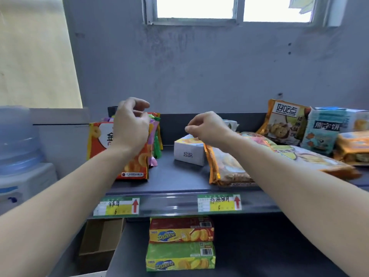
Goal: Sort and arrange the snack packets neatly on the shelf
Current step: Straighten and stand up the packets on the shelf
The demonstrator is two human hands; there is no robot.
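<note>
On the dark top shelf (179,180) a row of upright snack packets stands at the left, fronted by a red-orange ring-snack packet (99,140). My left hand (130,124) hovers over this row, fingers curled and apart, holding nothing. My right hand (207,126) hangs above a white box (188,152), fingers loosely pinched with nothing visibly in them. Below my right wrist lies an orange-edged packet (225,168). At the right, a yellow cookie packet (283,120) and a teal biscuit packet (323,130) lean upright.
More packets lie flat at the far right (353,148). Price labels (116,206) sit on the shelf's front rail. Two cheese-cracker boxes (181,229) are stacked on the lower shelf. A water dispenser (18,146) stands left, a cardboard box (99,236) below.
</note>
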